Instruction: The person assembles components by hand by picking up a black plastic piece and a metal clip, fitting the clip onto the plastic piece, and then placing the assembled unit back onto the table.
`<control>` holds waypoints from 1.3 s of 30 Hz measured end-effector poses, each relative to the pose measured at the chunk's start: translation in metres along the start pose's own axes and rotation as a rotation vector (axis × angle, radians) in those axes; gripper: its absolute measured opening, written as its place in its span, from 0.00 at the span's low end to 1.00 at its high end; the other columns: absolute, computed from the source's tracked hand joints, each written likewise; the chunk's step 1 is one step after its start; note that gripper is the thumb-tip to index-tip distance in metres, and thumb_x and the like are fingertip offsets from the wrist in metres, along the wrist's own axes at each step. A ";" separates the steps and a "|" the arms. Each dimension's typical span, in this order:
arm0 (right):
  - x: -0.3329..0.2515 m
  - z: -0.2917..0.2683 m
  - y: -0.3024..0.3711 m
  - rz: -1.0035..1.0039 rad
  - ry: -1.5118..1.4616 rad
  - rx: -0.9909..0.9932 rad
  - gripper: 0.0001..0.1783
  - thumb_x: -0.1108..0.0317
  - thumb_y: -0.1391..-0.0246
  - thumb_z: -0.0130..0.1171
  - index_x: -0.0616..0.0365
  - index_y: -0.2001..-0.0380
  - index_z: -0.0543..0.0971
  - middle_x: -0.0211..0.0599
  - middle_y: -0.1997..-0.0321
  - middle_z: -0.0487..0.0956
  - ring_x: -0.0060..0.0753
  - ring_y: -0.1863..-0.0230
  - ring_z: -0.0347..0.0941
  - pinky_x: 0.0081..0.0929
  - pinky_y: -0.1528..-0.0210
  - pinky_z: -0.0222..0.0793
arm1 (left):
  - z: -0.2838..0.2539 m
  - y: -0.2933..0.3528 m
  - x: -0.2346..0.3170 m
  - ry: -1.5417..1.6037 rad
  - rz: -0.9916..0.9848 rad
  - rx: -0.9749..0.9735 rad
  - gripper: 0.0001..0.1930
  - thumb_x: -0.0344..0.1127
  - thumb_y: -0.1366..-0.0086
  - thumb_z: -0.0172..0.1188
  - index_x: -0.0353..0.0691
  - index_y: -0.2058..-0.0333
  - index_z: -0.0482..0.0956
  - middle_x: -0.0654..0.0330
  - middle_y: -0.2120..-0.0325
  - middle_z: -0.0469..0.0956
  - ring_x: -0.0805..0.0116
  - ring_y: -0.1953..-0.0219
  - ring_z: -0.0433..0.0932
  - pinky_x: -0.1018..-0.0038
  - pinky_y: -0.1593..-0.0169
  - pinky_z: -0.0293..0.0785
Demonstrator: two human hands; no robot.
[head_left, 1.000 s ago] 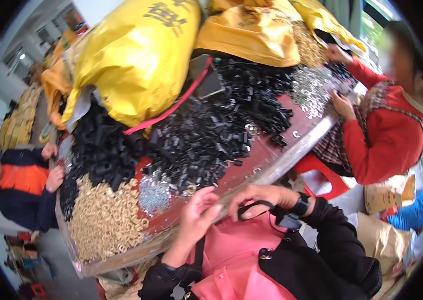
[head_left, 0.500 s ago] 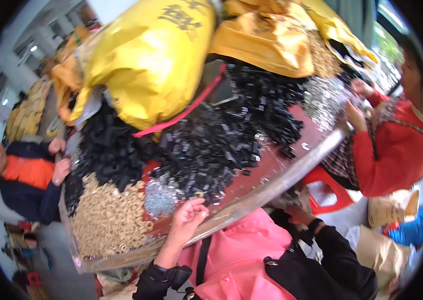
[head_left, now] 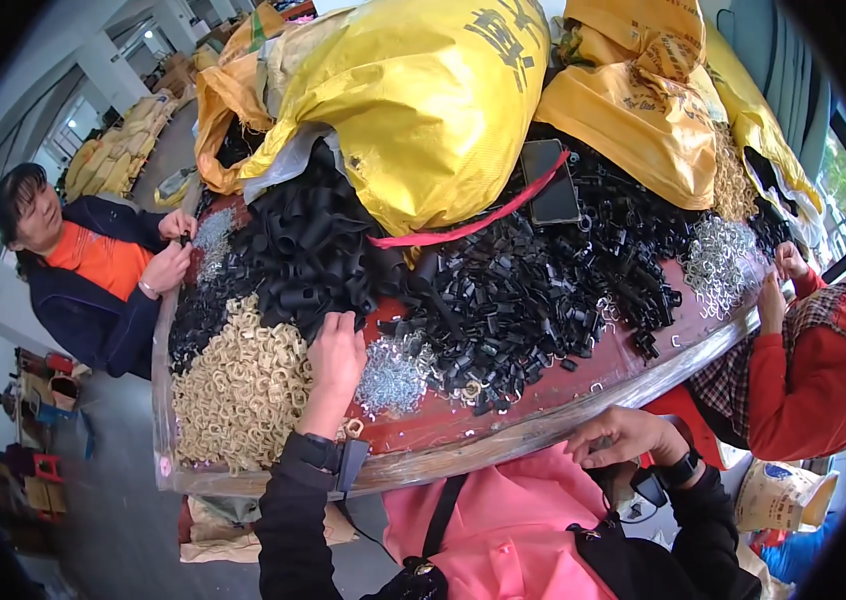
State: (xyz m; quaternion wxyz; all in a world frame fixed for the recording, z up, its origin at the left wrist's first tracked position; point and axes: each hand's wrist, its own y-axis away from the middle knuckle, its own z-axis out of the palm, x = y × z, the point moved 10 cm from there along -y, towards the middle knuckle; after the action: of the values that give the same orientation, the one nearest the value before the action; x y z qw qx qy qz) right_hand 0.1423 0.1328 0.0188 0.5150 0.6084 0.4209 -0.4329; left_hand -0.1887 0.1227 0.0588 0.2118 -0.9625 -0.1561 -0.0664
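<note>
My left hand [head_left: 336,358] reaches over the table, its bent fingertips at the lower edge of a heap of curled black strips [head_left: 298,235]. The fingers close on one of these strips, partly hidden by the hand. Beside the hand lie tan D-shaped rings [head_left: 243,395] on one side and small silvery metal bits [head_left: 390,375] on the other. My right hand [head_left: 631,437] hovers over the near table edge, fingers loosely bent and apart, with nothing visible in it. Past it spreads a wide pile of small black buckle-like pieces [head_left: 513,310].
A wrapped rim [head_left: 503,440] borders the red tabletop [head_left: 423,432]. A big yellow sack [head_left: 423,120], a pink-red strap [head_left: 473,228], a dark phone [head_left: 551,185] and an orange sack [head_left: 633,130] lie farther back. Co-workers sit left [head_left: 93,265] and right [head_left: 808,375], handling small parts.
My left hand has moved from above the near edge to the black strips. My right hand has risen from below the table edge. The view has shifted and levelled.
</note>
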 end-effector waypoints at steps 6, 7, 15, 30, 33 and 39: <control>-0.041 -0.042 -0.048 -0.111 0.516 0.331 0.13 0.68 0.56 0.56 0.60 0.65 0.74 0.42 0.69 0.75 0.38 0.72 0.72 0.29 0.71 0.68 | 0.021 0.009 -0.024 -0.063 0.000 -0.132 0.09 0.31 0.51 0.55 0.39 0.68 0.72 0.53 0.71 0.71 0.53 0.70 0.73 0.63 0.67 0.71; -0.043 -0.058 -0.045 -0.136 0.540 0.438 0.12 0.68 0.57 0.56 0.60 0.67 0.74 0.42 0.70 0.74 0.42 0.73 0.71 0.30 0.72 0.67 | 0.021 0.010 -0.024 -0.065 0.032 -0.123 0.10 0.31 0.51 0.55 0.39 0.68 0.72 0.53 0.71 0.71 0.52 0.70 0.73 0.63 0.67 0.71; 0.020 -0.165 0.012 0.227 1.053 1.034 0.14 0.69 0.60 0.54 0.55 0.66 0.72 0.39 0.70 0.70 0.45 0.72 0.69 0.35 0.71 0.66 | -0.005 0.018 -0.014 0.240 -0.126 -0.007 0.13 0.30 0.51 0.55 0.38 0.64 0.73 0.55 0.72 0.73 0.59 0.72 0.74 0.68 0.69 0.71; 0.003 -0.126 0.000 -0.117 0.980 0.804 0.18 0.69 0.63 0.56 0.63 0.65 0.70 0.44 0.66 0.70 0.47 0.67 0.69 0.33 0.65 0.66 | 0.030 0.043 0.184 0.856 0.245 -0.504 0.14 0.30 0.50 0.58 0.36 0.63 0.72 0.59 0.75 0.74 0.69 0.80 0.74 0.77 0.75 0.69; 0.011 -0.136 0.010 -0.036 0.709 0.899 0.17 0.66 0.64 0.58 0.64 0.69 0.71 0.44 0.69 0.70 0.47 0.69 0.68 0.33 0.67 0.66 | 0.039 0.053 0.186 0.913 0.193 -0.552 0.15 0.29 0.50 0.58 0.34 0.62 0.71 0.59 0.74 0.74 0.73 0.79 0.73 0.79 0.75 0.69; -0.007 -0.087 -0.014 -0.025 0.568 0.851 0.19 0.57 0.62 0.58 0.62 0.72 0.72 0.42 0.73 0.69 0.45 0.73 0.69 0.35 0.71 0.66 | 0.053 0.058 0.201 1.154 -0.007 -0.491 0.16 0.32 0.46 0.57 0.33 0.58 0.70 0.58 0.72 0.74 0.75 0.76 0.73 0.81 0.73 0.69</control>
State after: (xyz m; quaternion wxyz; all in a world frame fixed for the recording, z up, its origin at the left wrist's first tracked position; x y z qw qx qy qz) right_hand 0.1352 0.2204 0.0306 0.0816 0.8529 0.3380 -0.3895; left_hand 0.0226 0.1504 0.0280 0.0343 -0.7916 -0.0001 -0.6101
